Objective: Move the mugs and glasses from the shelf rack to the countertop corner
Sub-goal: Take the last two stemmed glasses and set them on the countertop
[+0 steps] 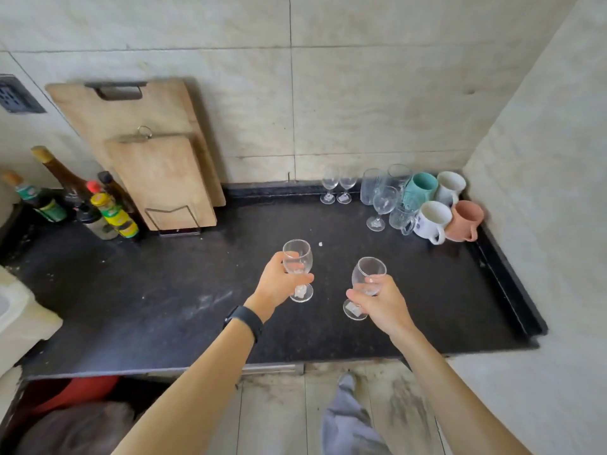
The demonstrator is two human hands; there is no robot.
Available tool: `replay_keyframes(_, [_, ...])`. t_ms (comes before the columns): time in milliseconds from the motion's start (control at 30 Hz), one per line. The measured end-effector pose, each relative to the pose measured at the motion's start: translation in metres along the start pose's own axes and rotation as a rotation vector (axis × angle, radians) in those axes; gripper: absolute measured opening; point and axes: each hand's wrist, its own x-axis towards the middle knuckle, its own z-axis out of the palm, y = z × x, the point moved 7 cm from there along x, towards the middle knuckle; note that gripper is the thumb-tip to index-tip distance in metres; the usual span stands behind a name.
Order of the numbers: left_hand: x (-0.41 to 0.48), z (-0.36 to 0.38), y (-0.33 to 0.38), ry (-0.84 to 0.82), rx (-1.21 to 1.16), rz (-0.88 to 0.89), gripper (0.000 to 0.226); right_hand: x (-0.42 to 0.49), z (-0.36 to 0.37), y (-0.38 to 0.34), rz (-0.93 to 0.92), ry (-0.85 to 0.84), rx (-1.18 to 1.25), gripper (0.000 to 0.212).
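Stems unseen behind curled fingers [304,277]; left hand [279,285] round left wine glass [297,254]; right hand [382,307] round right wine glass [369,269]

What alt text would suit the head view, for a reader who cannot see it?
The left hand holds a wine glass and the right hand a second glass over a dark countertop. Four mugs and more glasses stand in its far right corner. At left, cutting boards lean on the wall beside bottles.
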Motion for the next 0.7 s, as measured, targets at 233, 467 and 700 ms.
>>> replay_keyframes(233, [0.087,0.042,0.003,0.076,0.042,-0.106,0.054,0.123,-0.011,-0.011,0.041,-0.025,-0.062,0.053])
replay_keyframes(467, [0.186,0.064,0.024,0.119,0.12,-0.1,0.065,0.223,-0.01,-0.02,0.004,0.031,-0.094,0.05])
replay_keyframes(700, [0.269,0.078,0.036,0.152,0.2,-0.045,0.063,0.302,0.005,-0.018,0.014,0.104,-0.058,0.058])
